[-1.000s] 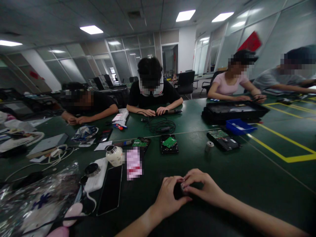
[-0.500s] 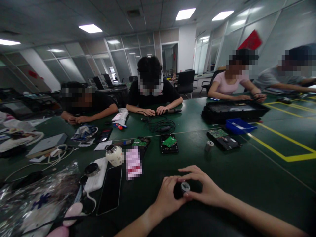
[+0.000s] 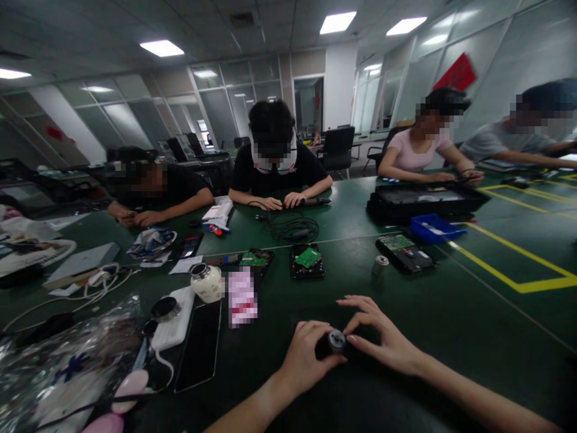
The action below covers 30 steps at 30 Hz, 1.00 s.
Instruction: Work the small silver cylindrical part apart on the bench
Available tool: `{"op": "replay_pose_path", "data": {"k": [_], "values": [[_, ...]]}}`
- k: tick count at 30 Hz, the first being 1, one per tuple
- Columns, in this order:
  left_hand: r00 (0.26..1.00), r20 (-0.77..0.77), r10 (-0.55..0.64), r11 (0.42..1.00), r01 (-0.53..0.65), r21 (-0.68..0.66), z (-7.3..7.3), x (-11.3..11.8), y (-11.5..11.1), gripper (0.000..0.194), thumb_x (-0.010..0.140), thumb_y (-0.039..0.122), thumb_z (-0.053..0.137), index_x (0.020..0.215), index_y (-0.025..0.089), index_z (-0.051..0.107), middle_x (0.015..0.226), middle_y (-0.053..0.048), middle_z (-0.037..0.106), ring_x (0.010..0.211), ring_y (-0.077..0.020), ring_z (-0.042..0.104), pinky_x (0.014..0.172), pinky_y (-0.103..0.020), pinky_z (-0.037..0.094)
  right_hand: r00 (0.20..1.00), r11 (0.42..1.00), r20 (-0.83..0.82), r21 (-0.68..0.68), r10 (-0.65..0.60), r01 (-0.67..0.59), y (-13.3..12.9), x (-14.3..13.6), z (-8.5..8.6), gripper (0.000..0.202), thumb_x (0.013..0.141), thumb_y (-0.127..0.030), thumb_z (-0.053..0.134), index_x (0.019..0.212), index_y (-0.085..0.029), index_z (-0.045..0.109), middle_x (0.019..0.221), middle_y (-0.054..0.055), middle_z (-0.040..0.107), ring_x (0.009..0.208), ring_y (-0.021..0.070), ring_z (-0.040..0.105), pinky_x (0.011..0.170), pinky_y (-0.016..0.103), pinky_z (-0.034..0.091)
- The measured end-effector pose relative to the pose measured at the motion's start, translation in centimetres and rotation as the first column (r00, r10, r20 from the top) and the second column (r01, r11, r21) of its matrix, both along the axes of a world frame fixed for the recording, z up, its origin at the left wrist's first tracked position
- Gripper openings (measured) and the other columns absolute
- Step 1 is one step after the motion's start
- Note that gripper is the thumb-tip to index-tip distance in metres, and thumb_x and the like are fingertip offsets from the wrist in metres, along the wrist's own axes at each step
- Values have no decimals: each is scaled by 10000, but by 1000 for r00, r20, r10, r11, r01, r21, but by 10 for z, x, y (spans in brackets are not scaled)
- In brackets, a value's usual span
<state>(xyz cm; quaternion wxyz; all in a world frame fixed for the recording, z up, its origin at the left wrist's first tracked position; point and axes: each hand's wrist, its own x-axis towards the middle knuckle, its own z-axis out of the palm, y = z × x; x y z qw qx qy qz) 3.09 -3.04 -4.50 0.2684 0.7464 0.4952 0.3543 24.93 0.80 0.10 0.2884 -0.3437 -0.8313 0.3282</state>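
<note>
A small metal cylinder (image 3: 336, 341) with a round slotted top stands upright between my hands, low in the head view. My left hand (image 3: 309, 355) is curved round its left side, thumb in front and fingers behind, holding it. On the right, my right hand (image 3: 383, 334) has thumb and index finger close together at the cylinder's right edge, the other fingers stretched out. A second metal cylinder (image 3: 381, 265) stands farther back. Beyond are a hard drive with a green board (image 3: 308, 257) and another black drive (image 3: 412, 255).
At the left lie a black phone (image 3: 199, 346), a cream bottle (image 3: 207, 284), a white power bank (image 3: 175, 322) and a clear plastic bag (image 3: 90, 361). A blue tray (image 3: 435, 230) and a black case (image 3: 424, 204) are at the back right. Several people sit across the table.
My right hand has shifted slightly right and away from my left hand, with its thumb and index finger drawn nearer each other. The cylinder shows more of its side now.
</note>
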Motion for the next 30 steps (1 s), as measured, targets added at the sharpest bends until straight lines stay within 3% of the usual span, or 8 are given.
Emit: {"op": "replay_pose_path", "data": {"k": [4,10,14,17,20,23,25,30], "values": [[1000,3,-1,1000,1,-22,1,0,-1,482,642,301,877,1072,243,667,1080,-36,683,1012,-258,594,894,-398,460,998,999,33,28,44,-45,0,-9,-2,321,837,-383,676,1152,-316,666,1418,63,470,1345,315,321,1098,563,271],[1000,-2,14,999,-15,-38,1,-1,-1,521,617,331,887,1079,227,668,1082,-50,679,1013,-264,594,898,-399,465,1000,999,14,46,-1,1,3,-21,-2,134,829,-400,692,917,-323,758,1351,38,540,1316,327,359,1067,571,310],[1000,-6,1,1000,-2,-30,3,-1,0,498,628,335,881,1068,243,668,1072,-37,682,1014,-261,593,894,-389,462,998,992,-24,108,-65,67,19,-12,-1,130,844,-395,678,917,-326,759,1339,35,550,1308,313,369,1071,553,317],[1000,-10,-5,1000,4,-24,4,-1,0,491,631,330,880,1068,261,667,1086,-26,681,1027,-260,590,904,-395,455,988,976,1,155,-153,151,34,0,-14,146,837,-413,680,918,-325,764,1319,43,566,1291,322,382,1061,563,319],[1000,-19,-2,999,1,-36,4,0,0,497,627,332,883,1070,265,667,1093,-29,680,1033,-266,588,910,-408,451,973,972,129,162,-193,172,46,10,-34,173,804,-457,699,917,-345,767,1344,37,547,1296,347,371,1040,596,304],[1000,-18,-4,999,3,-33,3,0,0,508,619,332,887,1070,257,667,1093,-36,682,1031,-268,589,917,-413,447,957,975,218,154,-193,162,51,15,-47,331,754,-513,728,1056,-377,725,1421,41,478,1323,364,333,1037,609,284],[1000,-17,-2,1000,2,-31,2,0,-1,512,616,334,889,1069,249,666,1094,-41,681,1029,-266,591,918,-411,448,953,978,242,147,-183,151,52,16,-50,362,739,-529,735,1071,-384,718,1448,43,446,1336,369,311,1036,610,277],[999,-36,-5,999,4,-41,4,0,0,489,634,353,877,1064,252,668,1098,-44,680,1037,-271,590,919,-415,448,961,980,201,97,-188,172,50,13,-46,169,755,-481,737,843,-342,777,1371,41,526,1316,364,338,1027,617,282]]}}
